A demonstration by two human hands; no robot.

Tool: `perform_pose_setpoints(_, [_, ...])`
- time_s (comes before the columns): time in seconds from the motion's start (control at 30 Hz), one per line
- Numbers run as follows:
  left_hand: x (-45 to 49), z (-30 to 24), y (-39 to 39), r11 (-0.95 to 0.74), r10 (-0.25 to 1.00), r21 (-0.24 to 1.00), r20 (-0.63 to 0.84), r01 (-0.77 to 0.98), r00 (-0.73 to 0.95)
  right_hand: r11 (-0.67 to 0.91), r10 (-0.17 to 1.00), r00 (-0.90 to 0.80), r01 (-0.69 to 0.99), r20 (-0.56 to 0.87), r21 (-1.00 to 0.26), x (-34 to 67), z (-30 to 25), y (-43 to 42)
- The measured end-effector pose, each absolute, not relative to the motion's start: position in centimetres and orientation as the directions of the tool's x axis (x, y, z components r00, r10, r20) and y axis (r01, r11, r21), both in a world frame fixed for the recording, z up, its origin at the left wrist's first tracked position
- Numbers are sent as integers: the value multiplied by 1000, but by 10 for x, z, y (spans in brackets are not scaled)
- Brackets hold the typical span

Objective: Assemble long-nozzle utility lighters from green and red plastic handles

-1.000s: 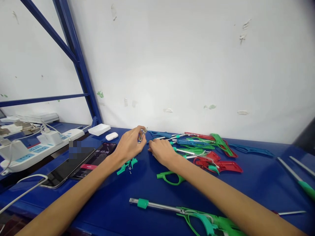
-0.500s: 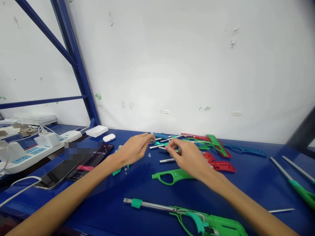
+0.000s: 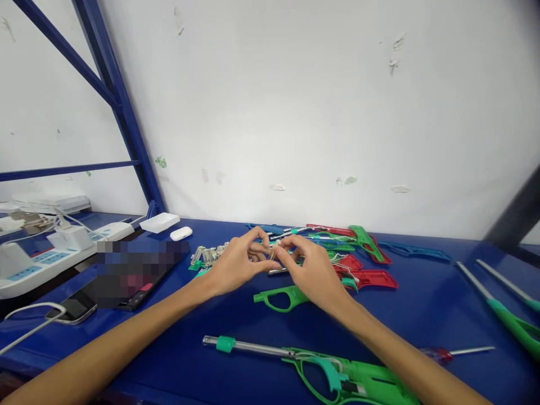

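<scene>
My left hand (image 3: 236,260) and my right hand (image 3: 313,271) meet above the middle of the blue table, thumbs and forefingers pinched round one small pale cylindrical part (image 3: 274,249). Fingertips cover much of it, so its exact kind is unclear. Left of my left hand lies a pile of similar small pale parts (image 3: 205,256). Beneath and beside my right hand is a green lighter casing half (image 3: 287,297). Red casing halves (image 3: 377,278) rest just beyond it. Nearest me, an opened green stick lighter (image 3: 363,378) shows its trigger and wire, with its metal tube (image 3: 261,347) pointing left.
More casings and metal tubes are heaped by the wall, including a blue casing (image 3: 415,251). A screwdriver (image 3: 445,354) lies partly behind my right forearm. Stick lighters (image 3: 502,315) are at the right edge. Phones (image 3: 76,304), a power strip (image 3: 50,261) and an earbud case (image 3: 181,233) occupy the left.
My hands have come together, and the small pale part now shows between their fingertips. The view has shifted slightly, uncovering the screwdriver's handle and more of the small-parts pile.
</scene>
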State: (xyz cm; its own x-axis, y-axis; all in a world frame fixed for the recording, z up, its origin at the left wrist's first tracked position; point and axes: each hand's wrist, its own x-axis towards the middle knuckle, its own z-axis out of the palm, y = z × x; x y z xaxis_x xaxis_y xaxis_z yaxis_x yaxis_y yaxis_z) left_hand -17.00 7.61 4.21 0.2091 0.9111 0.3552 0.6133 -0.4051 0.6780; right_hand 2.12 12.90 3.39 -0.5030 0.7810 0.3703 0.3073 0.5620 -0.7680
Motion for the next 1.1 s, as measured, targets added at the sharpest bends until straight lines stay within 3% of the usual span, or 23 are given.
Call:
perform_pose_setpoints(0.17, [-199, 51, 84, -369, 922, 510, 303, 777, 240, 469, 832, -438, 226, 341, -854, 27, 39, 131])
perform_pose_setpoints(0.33, [-232, 51, 94, -382, 924, 289, 149, 878, 353, 382, 848, -459, 182, 266, -906, 33, 37, 137])
perform_pose_setpoints(0.5, [-238, 47, 96, -423, 906, 211, 74, 881, 417, 398, 842, -467, 202, 270, -895, 31, 37, 135])
perform_pose_setpoints(0.67, [-234, 36, 100, -448, 894, 159, 106, 880, 436, 431, 831, -473, 216, 292, -876, 32, 37, 132])
perform_pose_setpoints(0.9, [-229, 28, 97, -413, 904, 208, 208, 887, 373, 493, 807, -493, 257, 326, -831, 32, 35, 131])
perform_pose_setpoints(1.1, [-212, 40, 86, -307, 932, 435, 316, 846, 176, 601, 759, -526, 338, 385, -724, 32, 37, 129])
